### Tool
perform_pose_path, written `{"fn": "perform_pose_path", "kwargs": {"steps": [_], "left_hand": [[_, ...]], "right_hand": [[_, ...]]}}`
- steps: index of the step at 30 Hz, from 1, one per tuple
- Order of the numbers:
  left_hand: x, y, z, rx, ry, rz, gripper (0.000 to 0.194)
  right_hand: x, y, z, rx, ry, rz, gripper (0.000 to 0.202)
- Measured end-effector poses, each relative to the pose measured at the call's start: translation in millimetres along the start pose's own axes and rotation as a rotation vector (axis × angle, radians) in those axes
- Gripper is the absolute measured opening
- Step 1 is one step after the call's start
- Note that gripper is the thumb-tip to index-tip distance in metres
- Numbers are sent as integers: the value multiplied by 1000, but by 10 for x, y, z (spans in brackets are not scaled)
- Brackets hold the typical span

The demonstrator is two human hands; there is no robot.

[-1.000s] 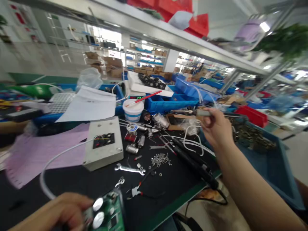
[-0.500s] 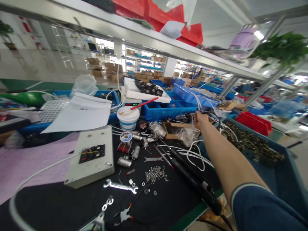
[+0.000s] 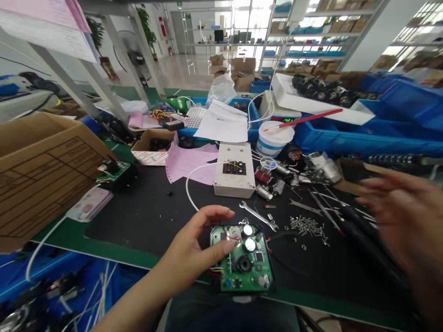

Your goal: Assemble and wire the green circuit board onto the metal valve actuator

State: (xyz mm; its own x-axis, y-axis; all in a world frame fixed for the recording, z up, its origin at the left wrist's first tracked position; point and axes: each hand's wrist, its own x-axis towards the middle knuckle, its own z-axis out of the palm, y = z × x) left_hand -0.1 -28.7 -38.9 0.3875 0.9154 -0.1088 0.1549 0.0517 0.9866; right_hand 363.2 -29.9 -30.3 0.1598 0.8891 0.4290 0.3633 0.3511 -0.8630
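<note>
My left hand [image 3: 200,249] grips a green circuit board [image 3: 230,269] in a black housing at the near edge of the bench. Its thumb lies over the board and the fingers curve round the far left corner. Round silver parts, a black ring-shaped coil and thin red wires stand on the board. My right hand [image 3: 401,221] hangs over the right side of the bench, smeared by motion, so its fingers cannot be made out. Behind it lies a metal coil-spring holder [image 3: 394,159]. A double-ended wrench [image 3: 258,216] lies just beyond the board.
A grey box [image 3: 235,186] with a socket and white cable stands mid-bench. Loose screws [image 3: 308,226] and another wrench [image 3: 304,207] lie right of it. Beyond are a white tub [image 3: 273,143] and blue bins [image 3: 346,138]. A large cardboard carton [image 3: 51,170] stands left.
My view has swung left. My right hand has drawn back from a tool by the coil-spring holder. My left hand, unseen before, now shows on the circuit board.
</note>
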Motion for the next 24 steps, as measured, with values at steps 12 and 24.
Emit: {"fn": "perform_pose_path", "kwargs": {"steps": [12,24], "left_hand": [[-121,-155,55,79,247,157,13],[-76,-137,-144,412,-41,459,26]], "right_hand": [[-804,-251,1192,85,-599,154,94],[-838,-266,1225,87,-585,166,96]]}}
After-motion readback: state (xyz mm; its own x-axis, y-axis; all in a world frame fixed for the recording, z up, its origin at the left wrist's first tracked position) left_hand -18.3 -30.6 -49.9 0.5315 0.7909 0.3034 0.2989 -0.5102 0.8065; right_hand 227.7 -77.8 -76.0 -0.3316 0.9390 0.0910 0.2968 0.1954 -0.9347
